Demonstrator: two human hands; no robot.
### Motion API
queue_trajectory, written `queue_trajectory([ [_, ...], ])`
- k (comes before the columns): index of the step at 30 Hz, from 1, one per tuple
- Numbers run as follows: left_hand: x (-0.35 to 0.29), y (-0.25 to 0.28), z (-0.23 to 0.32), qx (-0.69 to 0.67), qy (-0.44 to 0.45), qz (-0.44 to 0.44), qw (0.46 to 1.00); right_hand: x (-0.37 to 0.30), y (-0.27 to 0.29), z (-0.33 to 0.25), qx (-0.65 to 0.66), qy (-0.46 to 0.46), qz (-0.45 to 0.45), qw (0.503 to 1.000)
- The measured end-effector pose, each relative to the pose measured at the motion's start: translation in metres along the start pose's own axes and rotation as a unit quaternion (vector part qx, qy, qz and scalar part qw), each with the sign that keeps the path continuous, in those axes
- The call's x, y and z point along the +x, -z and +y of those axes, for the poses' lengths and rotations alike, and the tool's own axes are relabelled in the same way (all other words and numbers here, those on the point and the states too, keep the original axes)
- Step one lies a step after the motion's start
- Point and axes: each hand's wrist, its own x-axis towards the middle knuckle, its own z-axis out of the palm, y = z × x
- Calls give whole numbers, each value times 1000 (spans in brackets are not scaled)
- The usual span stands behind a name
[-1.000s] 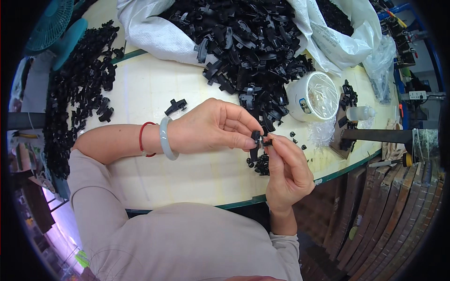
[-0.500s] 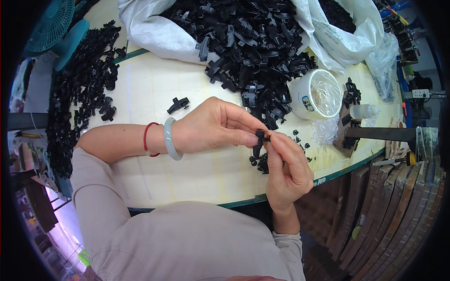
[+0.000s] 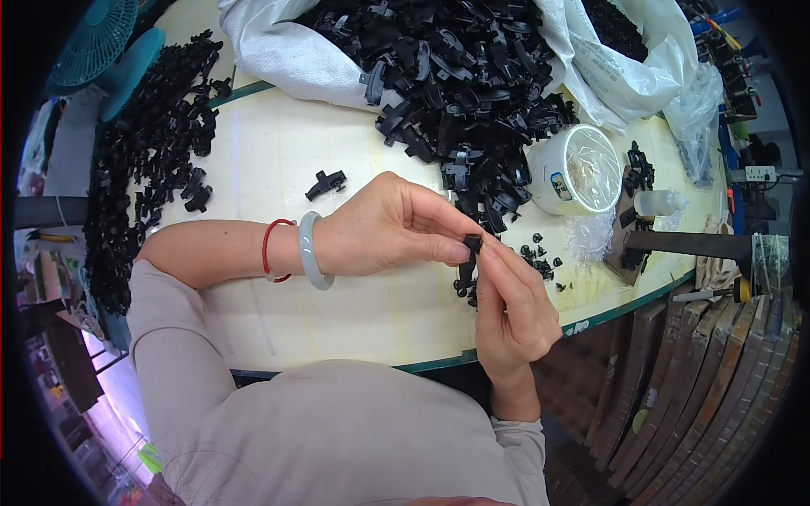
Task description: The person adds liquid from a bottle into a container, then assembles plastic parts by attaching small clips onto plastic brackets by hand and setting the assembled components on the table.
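Observation:
My left hand (image 3: 380, 226) pinches a small black plastic part (image 3: 469, 255) between thumb and fingers, its narrow end pointing down. Against the part's right side press the fingertips of my right hand (image 3: 516, 316), its fingers closed together; whatever lies under them is hidden. Just below and behind the fingers are small black pieces (image 3: 461, 289), partly covered by my hands. More small black pieces (image 3: 540, 257) are scattered to the right of my right hand. A single black cross-shaped part (image 3: 326, 185) lies on the table beyond my left wrist.
A large heap of black plastic parts (image 3: 456, 84) spills from a white woven sack (image 3: 287, 63) at the back. Another pile (image 3: 160, 135) runs along the left, beside a green fan (image 3: 97, 46). A white tub (image 3: 553, 177) and a small bottle (image 3: 660, 202) stand at right.
My right fingertips have closed in against the part, and the small black piece seen between them and the part is now hidden. The part has turned slightly; my left hand has barely moved.

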Motion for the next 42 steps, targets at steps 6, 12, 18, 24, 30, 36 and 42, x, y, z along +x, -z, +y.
queue_trajectory([
  [6,-1,0,15,33,26,34,999,2,0,-1,78,-94,2,992],
  [12,-31,32,17,308,35,160,937,2,26,3,-50,-93,-42,994],
  [18,-57,51,21,427,-4,229,875,-13,14,-5,-154,-6,-158,975],
  [24,-61,40,31,599,-106,265,749,-14,10,-3,-110,-22,-159,981],
  [30,-10,12,15,586,-253,73,766,-7,32,11,426,-381,7,820],
  [36,5,24,10,616,-300,-36,727,-9,38,22,651,-421,54,629],
  [42,1,17,10,607,-243,-20,756,-13,44,24,651,-387,50,651],
])
